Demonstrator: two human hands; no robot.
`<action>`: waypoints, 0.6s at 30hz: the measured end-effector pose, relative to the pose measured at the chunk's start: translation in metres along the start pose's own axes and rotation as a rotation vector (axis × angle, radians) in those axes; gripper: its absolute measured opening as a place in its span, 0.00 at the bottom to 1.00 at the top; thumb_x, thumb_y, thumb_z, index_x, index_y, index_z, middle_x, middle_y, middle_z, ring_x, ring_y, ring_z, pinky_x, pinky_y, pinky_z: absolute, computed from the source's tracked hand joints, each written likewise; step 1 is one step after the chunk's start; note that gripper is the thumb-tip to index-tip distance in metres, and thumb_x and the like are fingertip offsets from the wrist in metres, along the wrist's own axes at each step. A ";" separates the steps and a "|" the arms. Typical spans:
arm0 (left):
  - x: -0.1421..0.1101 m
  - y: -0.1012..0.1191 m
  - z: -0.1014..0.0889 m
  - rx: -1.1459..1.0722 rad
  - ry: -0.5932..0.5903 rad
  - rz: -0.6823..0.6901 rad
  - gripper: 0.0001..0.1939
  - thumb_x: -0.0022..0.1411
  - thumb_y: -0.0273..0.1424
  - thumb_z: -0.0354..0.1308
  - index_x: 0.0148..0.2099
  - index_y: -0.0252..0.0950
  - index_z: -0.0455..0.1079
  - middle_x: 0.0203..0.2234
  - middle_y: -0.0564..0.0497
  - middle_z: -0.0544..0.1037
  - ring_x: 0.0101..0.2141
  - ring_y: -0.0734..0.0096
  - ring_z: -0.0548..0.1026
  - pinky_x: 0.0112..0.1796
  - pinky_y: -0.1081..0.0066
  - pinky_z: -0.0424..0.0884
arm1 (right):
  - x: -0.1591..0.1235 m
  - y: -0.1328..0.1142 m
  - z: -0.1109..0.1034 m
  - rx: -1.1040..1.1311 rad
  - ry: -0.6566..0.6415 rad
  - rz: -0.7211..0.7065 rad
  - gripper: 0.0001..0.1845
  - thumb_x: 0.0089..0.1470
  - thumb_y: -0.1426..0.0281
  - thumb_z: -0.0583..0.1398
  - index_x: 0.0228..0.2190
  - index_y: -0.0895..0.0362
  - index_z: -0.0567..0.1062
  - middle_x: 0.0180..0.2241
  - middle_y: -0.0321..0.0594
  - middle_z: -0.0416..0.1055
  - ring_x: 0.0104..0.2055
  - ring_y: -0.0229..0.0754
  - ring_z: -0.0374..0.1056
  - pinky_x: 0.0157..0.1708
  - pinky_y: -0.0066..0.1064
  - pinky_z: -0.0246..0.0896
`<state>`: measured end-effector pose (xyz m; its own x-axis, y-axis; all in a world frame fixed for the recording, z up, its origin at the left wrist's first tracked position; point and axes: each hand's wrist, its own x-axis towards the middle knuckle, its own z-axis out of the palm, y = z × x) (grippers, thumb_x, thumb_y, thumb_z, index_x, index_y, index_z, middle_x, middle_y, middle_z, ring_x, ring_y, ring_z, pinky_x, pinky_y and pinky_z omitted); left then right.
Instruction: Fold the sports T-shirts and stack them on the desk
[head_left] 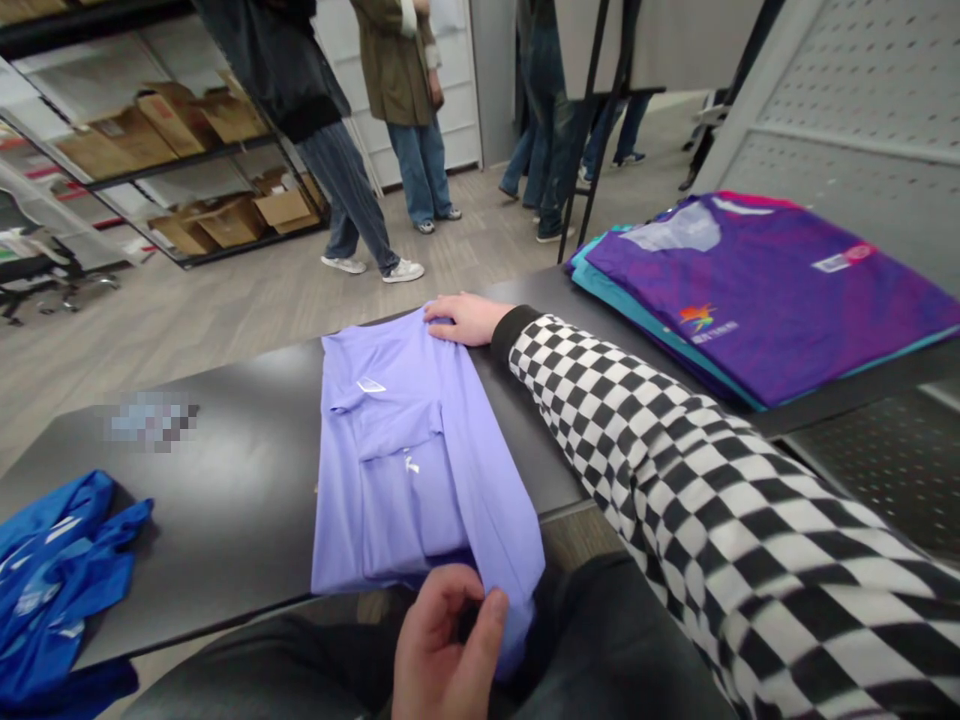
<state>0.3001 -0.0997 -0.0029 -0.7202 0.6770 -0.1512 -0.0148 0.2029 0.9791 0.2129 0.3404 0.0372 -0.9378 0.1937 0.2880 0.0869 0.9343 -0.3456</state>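
Observation:
A lavender shirt lies partly folded on a black table, its near end hanging over the front edge. My right hand, in a black-and-white checkered sleeve, reaches across and holds the shirt's far right corner with the fingers closed together on the cloth. My left hand is low at the table's front edge. It pinches the shirt's near right corner between thumb and fingers.
A stack of purple and teal shirts sits at the table's right end. A crumpled blue garment lies at the near left. Beyond the table several people stand on the floor, beside shelves of cardboard boxes.

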 end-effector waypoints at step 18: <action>0.017 -0.028 -0.024 0.169 -0.169 0.019 0.21 0.62 0.53 0.74 0.33 0.41 0.85 0.30 0.43 0.83 0.35 0.55 0.77 0.42 0.63 0.74 | 0.002 0.004 0.003 0.010 -0.013 0.042 0.23 0.72 0.64 0.62 0.64 0.54 0.80 0.67 0.49 0.76 0.69 0.57 0.71 0.71 0.50 0.61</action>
<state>0.2717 -0.1113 -0.0293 -0.5926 0.7880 -0.1672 0.1241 0.2944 0.9476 0.2100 0.3436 0.0341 -0.9377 0.2286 0.2618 0.1227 0.9225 -0.3660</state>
